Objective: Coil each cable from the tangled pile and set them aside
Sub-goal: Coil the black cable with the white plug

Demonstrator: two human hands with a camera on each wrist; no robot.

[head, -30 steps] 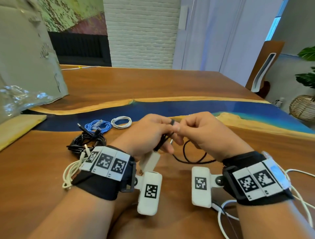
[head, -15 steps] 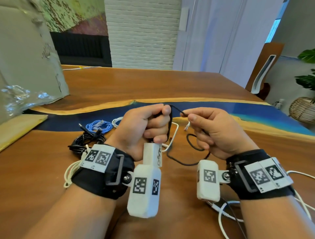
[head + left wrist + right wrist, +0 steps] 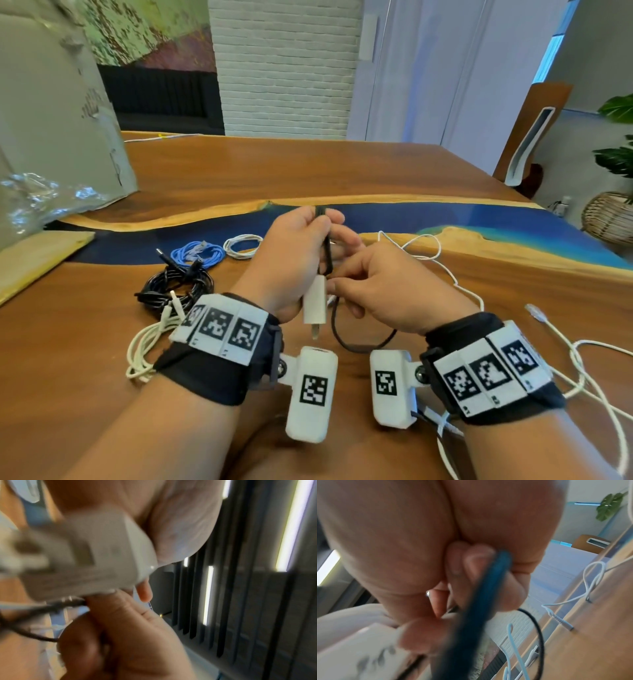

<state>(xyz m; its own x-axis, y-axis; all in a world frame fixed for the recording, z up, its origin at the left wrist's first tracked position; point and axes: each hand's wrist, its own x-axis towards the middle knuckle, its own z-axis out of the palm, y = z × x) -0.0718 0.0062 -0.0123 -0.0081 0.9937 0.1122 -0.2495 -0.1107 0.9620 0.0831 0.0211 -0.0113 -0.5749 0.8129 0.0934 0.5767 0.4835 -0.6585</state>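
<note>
slack loop: black cable (image 3: 363, 337) sags toward me, just above the worktop (image 3: 102, 335)
right hand (image 3: 387, 294): fingers pinching the cable low, right beside the white charger (image 3: 315, 305)
left hand (image 3: 294, 260): curled round the wound bundle, long axis upright
far left: finished coils (image 3: 197, 253) parked

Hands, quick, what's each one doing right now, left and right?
Left hand: closed, gripping the black cable and the white charger plug.
Right hand: closed, pinching the same black cable just below the left.
</note>
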